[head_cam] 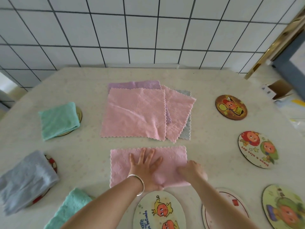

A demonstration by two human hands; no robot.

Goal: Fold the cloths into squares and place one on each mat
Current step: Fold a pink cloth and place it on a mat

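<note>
A pink cloth (171, 156), folded into a long rectangle, lies in front of me. My left hand (146, 164) presses flat on its middle, fingers spread. At the cloth's right end, my right hand (192, 170) pinches the edge. Behind it is a pile of unfolded cloths (135, 113): pink on top, then purple, another pink and a grey one. Folded cloths rest on mats at the left: a green one (58, 120), a grey-blue one (26, 180) and a second green one (71, 210). Bare round mats lie at the right (231, 107), (258, 149), (283, 210) and near me (159, 210), (231, 204).
The table has a pale patterned cover (206, 146) and stands against a white tiled wall (148, 30). A small open cardboard box (279, 90) sits at the far right edge, beside a gold-framed panel (270, 52).
</note>
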